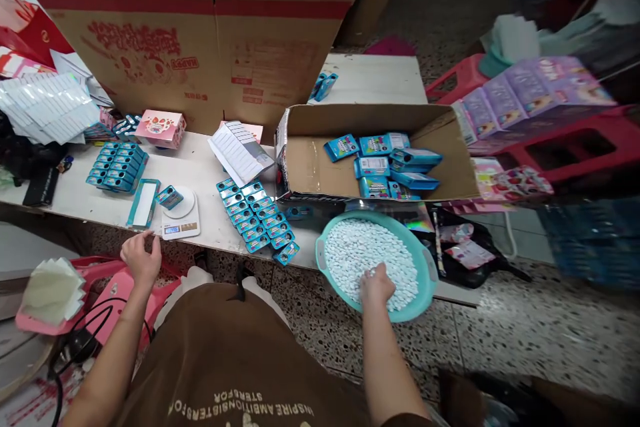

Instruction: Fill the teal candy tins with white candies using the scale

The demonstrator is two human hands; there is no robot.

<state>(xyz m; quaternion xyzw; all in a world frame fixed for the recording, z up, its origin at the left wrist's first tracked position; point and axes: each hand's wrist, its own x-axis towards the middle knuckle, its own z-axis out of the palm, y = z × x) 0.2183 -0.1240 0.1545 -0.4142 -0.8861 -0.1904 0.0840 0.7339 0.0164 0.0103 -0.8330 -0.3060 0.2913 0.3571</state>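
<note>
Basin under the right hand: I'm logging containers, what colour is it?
Teal basin, clearest in the head view.

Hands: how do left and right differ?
The left hand is at the table edge, just short of the scale. The right hand is down in the teal basin.
The left is loosely open, with nothing showing in its grip. The right has its fingers sunk in white pellets, so its grip is hidden.
Both are bare, backs up.
</note>
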